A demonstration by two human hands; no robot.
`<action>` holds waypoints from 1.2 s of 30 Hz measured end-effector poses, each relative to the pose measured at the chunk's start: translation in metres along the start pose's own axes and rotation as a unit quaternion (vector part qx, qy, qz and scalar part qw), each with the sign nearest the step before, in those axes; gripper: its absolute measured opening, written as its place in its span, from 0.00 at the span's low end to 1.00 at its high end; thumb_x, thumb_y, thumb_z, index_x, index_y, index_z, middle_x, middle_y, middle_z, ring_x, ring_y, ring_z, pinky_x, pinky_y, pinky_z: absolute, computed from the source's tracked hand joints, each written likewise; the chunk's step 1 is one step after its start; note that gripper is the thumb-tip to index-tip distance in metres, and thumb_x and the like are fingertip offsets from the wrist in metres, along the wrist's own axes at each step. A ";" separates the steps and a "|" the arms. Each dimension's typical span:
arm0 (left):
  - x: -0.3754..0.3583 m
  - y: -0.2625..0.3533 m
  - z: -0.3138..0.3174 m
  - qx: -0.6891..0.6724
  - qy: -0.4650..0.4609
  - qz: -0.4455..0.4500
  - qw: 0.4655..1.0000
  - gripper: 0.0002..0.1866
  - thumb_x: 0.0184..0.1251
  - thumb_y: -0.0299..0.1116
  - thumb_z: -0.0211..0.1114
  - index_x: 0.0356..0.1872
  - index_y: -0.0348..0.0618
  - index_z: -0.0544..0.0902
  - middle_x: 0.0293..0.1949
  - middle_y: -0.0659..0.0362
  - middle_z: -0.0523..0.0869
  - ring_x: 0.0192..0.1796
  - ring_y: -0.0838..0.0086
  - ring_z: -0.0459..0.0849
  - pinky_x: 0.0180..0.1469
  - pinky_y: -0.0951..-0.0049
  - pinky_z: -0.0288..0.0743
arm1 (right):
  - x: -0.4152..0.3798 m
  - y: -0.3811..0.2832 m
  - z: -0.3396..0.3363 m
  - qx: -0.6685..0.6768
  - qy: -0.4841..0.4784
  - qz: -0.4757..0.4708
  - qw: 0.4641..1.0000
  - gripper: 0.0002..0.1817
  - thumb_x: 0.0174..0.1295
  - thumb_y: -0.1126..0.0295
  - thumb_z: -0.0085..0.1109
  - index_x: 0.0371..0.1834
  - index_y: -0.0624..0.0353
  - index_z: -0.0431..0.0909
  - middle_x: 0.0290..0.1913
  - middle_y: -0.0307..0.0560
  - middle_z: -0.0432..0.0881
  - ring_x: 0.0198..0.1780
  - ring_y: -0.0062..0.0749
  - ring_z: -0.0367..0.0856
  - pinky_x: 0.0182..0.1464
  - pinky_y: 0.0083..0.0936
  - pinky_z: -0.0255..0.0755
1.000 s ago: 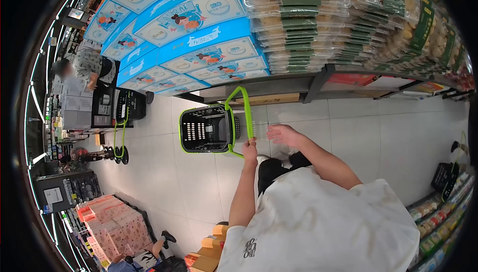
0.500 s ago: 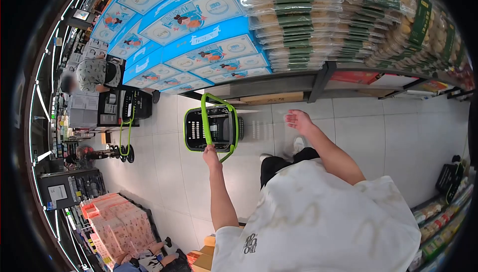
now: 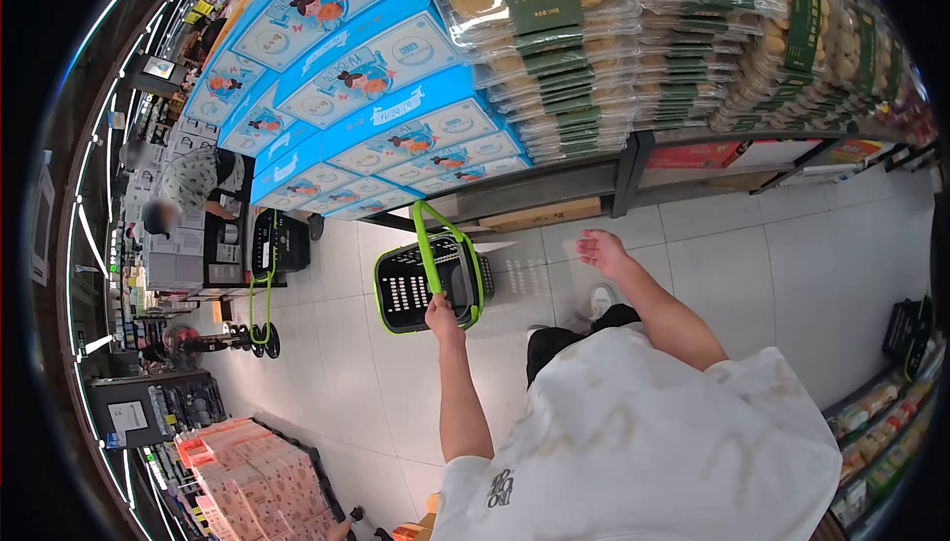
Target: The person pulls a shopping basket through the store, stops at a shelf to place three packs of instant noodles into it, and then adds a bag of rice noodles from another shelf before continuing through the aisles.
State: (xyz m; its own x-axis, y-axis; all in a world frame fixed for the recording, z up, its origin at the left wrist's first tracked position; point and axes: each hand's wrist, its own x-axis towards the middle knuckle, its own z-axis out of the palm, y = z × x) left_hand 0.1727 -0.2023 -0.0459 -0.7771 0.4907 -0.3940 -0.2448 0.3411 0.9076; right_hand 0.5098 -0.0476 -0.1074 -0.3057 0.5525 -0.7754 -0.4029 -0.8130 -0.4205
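My left hand (image 3: 444, 318) is wrapped around the bright green handle of a dark shopping basket (image 3: 406, 294). The basket has a green rim and slotted sides, and hangs tilted in front of me to the left, beside the shelf unit. No goods can be made out inside it. On the other side my right hand (image 3: 602, 250) is in the air over the floor with loosely bent fingers, holding nothing. Nearest to it is the lower edge of the display shelf (image 3: 579, 180).
Blue-and-white boxes (image 3: 366, 81) and clear packs of round biscuits (image 3: 559, 6) are stacked on the shelf. Another dark basket (image 3: 287, 241) stands near a person (image 3: 198, 180) at the left. Pink cartons (image 3: 259, 482) are lower left; a shelf (image 3: 896, 422) with packaged goods is at right.
The basket and my left hand have shifted slightly right and down in view, and the basket has tilted. The person at left has changed posture. My right hand stays free.
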 end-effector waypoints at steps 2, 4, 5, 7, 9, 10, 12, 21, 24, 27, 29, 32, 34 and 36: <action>0.000 -0.001 0.003 0.007 -0.001 0.002 1.000 0.13 0.69 0.37 0.55 0.36 0.38 0.81 0.20 0.69 0.69 0.21 0.86 0.63 0.24 0.84 0.55 | 0.003 0.002 0.001 -0.007 0.000 0.004 1.000 0.12 0.62 0.64 0.48 0.46 0.54 0.73 0.36 0.46 0.81 0.37 0.34 0.79 0.38 0.33 0.74; -0.003 -0.001 0.005 0.010 -0.002 0.002 1.000 0.13 0.70 0.38 0.54 0.36 0.37 0.81 0.20 0.69 0.69 0.22 0.86 0.63 0.24 0.84 0.55 | 0.002 0.004 0.005 -0.015 -0.001 0.005 1.000 0.12 0.62 0.64 0.48 0.45 0.54 0.74 0.36 0.46 0.81 0.37 0.34 0.80 0.38 0.32 0.74; -0.004 -0.002 0.007 0.010 -0.003 0.001 1.000 0.14 0.70 0.38 0.54 0.37 0.37 0.81 0.20 0.69 0.69 0.22 0.86 0.62 0.25 0.83 0.55 | 0.002 0.005 0.006 -0.019 -0.004 0.007 1.000 0.12 0.62 0.64 0.47 0.45 0.54 0.74 0.36 0.46 0.81 0.37 0.34 0.80 0.38 0.32 0.74; -0.007 0.001 0.011 0.007 -0.008 0.003 1.000 0.14 0.70 0.38 0.54 0.37 0.36 0.81 0.20 0.69 0.69 0.22 0.85 0.62 0.25 0.83 0.55 | 0.003 0.007 0.007 -0.024 -0.008 0.009 1.000 0.12 0.62 0.64 0.47 0.45 0.54 0.74 0.36 0.46 0.81 0.36 0.34 0.80 0.38 0.32 0.74; -0.009 0.000 0.012 0.002 -0.017 0.008 1.000 0.14 0.70 0.39 0.55 0.37 0.37 0.81 0.19 0.68 0.70 0.22 0.85 0.63 0.25 0.83 0.56 | 0.002 0.009 0.007 -0.026 -0.005 0.006 1.000 0.12 0.62 0.64 0.47 0.45 0.54 0.74 0.35 0.45 0.81 0.36 0.34 0.80 0.38 0.32 0.74; -0.008 -0.001 0.011 0.009 -0.022 0.010 1.000 0.14 0.70 0.39 0.55 0.37 0.37 0.81 0.20 0.68 0.71 0.22 0.85 0.64 0.26 0.83 0.57 | 0.001 0.009 0.007 -0.027 -0.002 0.004 1.000 0.12 0.62 0.64 0.47 0.45 0.54 0.74 0.35 0.45 0.81 0.36 0.34 0.80 0.38 0.32 0.74; -0.007 -0.002 0.009 0.024 -0.031 0.014 0.999 0.14 0.70 0.39 0.55 0.37 0.37 0.81 0.21 0.67 0.72 0.23 0.85 0.66 0.27 0.83 0.60 | 0.000 0.009 0.007 -0.030 -0.003 0.007 1.000 0.11 0.62 0.64 0.47 0.45 0.54 0.74 0.35 0.45 0.81 0.36 0.34 0.80 0.38 0.32 0.74; -0.015 0.000 0.015 0.190 -0.159 -0.007 0.969 0.14 0.69 0.38 0.55 0.37 0.34 0.78 0.24 0.62 0.79 0.26 0.80 0.74 0.32 0.79 0.68 | 0.005 0.012 0.006 -0.029 0.003 0.000 1.000 0.11 0.61 0.64 0.47 0.44 0.54 0.74 0.35 0.44 0.81 0.36 0.33 0.80 0.38 0.32 0.73; -0.011 -0.024 0.029 0.228 -0.245 0.015 0.942 0.13 0.69 0.36 0.54 0.39 0.33 0.77 0.26 0.60 0.80 0.28 0.78 0.77 0.34 0.76 0.71 | 0.001 0.014 0.010 -0.031 0.005 0.000 1.000 0.12 0.62 0.64 0.47 0.45 0.54 0.73 0.36 0.45 0.81 0.38 0.34 0.80 0.41 0.33 0.74; -0.024 -0.033 0.056 0.216 -0.305 0.003 0.927 0.13 0.69 0.34 0.54 0.42 0.32 0.76 0.27 0.58 0.81 0.30 0.76 0.79 0.35 0.75 0.72 | 0.001 0.020 0.009 -0.023 0.001 -0.002 1.000 0.12 0.63 0.64 0.47 0.45 0.55 0.73 0.37 0.45 0.80 0.40 0.35 0.79 0.42 0.34 0.73; -0.027 -0.050 0.074 0.200 -0.338 -0.005 0.920 0.13 0.69 0.33 0.53 0.45 0.31 0.74 0.28 0.57 0.82 0.30 0.75 0.79 0.35 0.75 0.72 | -0.003 0.023 0.006 -0.017 0.012 -0.008 1.000 0.12 0.62 0.64 0.47 0.45 0.54 0.73 0.36 0.45 0.80 0.39 0.34 0.79 0.41 0.33 0.73; -0.025 -0.083 0.094 0.184 -0.390 -0.045 0.901 0.18 0.68 0.34 0.55 0.53 0.32 0.71 0.33 0.54 0.83 0.34 0.73 0.80 0.39 0.74 0.73 | -0.012 0.028 0.001 -0.008 0.043 -0.019 0.999 0.12 0.61 0.64 0.47 0.45 0.54 0.74 0.35 0.44 0.81 0.37 0.34 0.79 0.40 0.33 0.73; -0.032 -0.095 0.101 0.213 -0.400 -0.040 0.890 0.20 0.67 0.35 0.56 0.56 0.34 0.69 0.37 0.53 0.82 0.37 0.73 0.79 0.41 0.73 0.72 | -0.022 0.033 -0.005 0.001 0.062 -0.024 0.998 0.12 0.61 0.64 0.47 0.45 0.54 0.74 0.35 0.45 0.81 0.37 0.34 0.79 0.40 0.33 0.73; -0.039 -0.107 0.106 0.234 -0.413 -0.052 0.879 0.23 0.66 0.37 0.57 0.58 0.37 0.68 0.43 0.52 0.80 0.41 0.71 0.78 0.43 0.72 0.72 | -0.030 0.041 -0.009 0.008 0.085 -0.024 0.996 0.12 0.61 0.64 0.47 0.45 0.54 0.74 0.35 0.45 0.81 0.38 0.34 0.79 0.41 0.33 0.73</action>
State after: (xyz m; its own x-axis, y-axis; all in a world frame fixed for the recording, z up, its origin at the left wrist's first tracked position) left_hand 0.2906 -0.1723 -0.1427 -0.0315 0.7858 -0.6177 0.1264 0.6162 0.7774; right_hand 0.5104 -0.0994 -0.1056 -0.1363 0.5506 -0.8236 -0.4279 -0.7825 -0.4523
